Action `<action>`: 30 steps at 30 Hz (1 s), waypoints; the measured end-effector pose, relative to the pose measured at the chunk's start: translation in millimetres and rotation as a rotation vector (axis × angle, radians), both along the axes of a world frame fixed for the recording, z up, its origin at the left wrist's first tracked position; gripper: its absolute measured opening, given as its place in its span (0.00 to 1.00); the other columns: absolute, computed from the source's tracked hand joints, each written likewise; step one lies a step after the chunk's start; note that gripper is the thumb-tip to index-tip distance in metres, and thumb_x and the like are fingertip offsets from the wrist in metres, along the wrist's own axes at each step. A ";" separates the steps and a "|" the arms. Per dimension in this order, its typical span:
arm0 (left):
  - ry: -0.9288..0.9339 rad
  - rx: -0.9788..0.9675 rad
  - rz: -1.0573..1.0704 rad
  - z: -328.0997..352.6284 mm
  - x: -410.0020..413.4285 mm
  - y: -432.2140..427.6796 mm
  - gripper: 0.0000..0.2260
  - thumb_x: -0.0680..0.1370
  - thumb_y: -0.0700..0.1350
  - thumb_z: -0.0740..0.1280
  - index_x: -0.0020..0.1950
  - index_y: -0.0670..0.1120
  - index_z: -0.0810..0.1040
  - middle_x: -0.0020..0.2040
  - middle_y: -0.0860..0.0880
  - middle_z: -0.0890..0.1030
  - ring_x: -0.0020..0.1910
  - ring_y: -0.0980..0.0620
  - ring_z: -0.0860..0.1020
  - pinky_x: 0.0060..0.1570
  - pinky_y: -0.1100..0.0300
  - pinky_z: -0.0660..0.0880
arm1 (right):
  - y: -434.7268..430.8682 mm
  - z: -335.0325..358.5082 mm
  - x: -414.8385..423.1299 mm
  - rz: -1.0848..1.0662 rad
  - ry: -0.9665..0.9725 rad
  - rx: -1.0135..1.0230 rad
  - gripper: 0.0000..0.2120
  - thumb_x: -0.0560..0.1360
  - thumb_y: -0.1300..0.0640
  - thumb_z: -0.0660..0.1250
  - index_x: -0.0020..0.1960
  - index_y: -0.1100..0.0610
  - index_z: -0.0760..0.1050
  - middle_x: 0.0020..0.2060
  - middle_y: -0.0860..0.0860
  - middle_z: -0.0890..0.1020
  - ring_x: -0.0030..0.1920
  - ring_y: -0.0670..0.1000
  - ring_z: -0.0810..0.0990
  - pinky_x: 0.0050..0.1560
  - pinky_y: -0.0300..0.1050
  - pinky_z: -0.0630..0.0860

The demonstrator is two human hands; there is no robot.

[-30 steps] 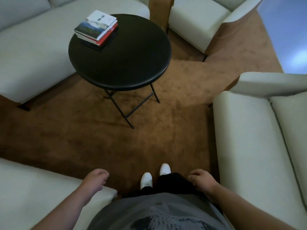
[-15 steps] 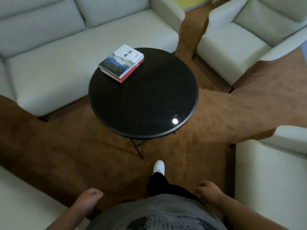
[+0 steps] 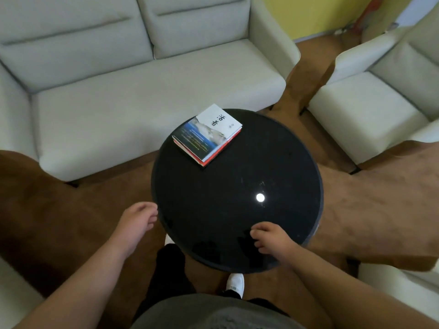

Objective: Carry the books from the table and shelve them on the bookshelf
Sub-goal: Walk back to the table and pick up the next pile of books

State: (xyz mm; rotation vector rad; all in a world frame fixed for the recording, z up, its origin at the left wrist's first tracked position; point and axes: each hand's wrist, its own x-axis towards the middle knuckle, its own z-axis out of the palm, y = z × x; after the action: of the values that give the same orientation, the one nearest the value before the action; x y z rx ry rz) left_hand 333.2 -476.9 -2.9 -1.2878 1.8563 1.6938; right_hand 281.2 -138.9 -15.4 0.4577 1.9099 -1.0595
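1. Books (image 3: pixel 207 134): small stack, just above frame centre, on table's (image 3: pixel 237 222) upper-left rim, near sofa (image 3: pixel 142 91).
2. Left hand (image 3: pixel 136 222), right hand (image 3: pixel 273 238): lower frame, fingers loosely curled, holding nothing.
3. Reach across, clamp whole stack by both sides, lift level.

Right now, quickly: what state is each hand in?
Left hand: open, loosely curled, holding nothing.
Right hand: open, loosely curled, holding nothing.
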 end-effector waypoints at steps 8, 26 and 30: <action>0.144 -0.078 -0.320 -5.6 -165.1 -72.0 0.16 0.79 0.50 0.68 0.66 0.47 0.77 0.61 0.48 0.80 0.60 0.50 0.78 0.64 0.49 0.76 | -135.8 -4.4 -110.2 -0.247 0.018 -0.009 0.15 0.80 0.55 0.69 0.65 0.57 0.76 0.54 0.55 0.81 0.52 0.54 0.81 0.53 0.48 0.80; -0.119 0.005 -0.813 -53.6 -334.8 -72.0 0.21 0.78 0.54 0.69 0.67 0.48 0.70 0.60 0.47 0.80 0.56 0.51 0.80 0.59 0.49 0.79 | -221.4 -24.6 -235.4 -0.855 -0.114 -0.080 0.11 0.80 0.56 0.68 0.59 0.59 0.74 0.49 0.55 0.82 0.48 0.54 0.82 0.56 0.54 0.81; -0.208 0.052 -0.808 -59.9 -340.3 -70.2 0.23 0.77 0.57 0.70 0.64 0.45 0.72 0.57 0.47 0.81 0.53 0.50 0.82 0.57 0.49 0.80 | -220.3 -28.0 -237.3 -0.852 -0.168 -0.072 0.18 0.80 0.51 0.69 0.64 0.61 0.73 0.49 0.57 0.84 0.46 0.54 0.84 0.39 0.49 0.79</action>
State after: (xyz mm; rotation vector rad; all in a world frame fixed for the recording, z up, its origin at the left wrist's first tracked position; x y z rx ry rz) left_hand -7.0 -547.1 -62.8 -0.5251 1.8239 1.1105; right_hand 43.9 -359.2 -43.3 1.3421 1.5209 -1.5456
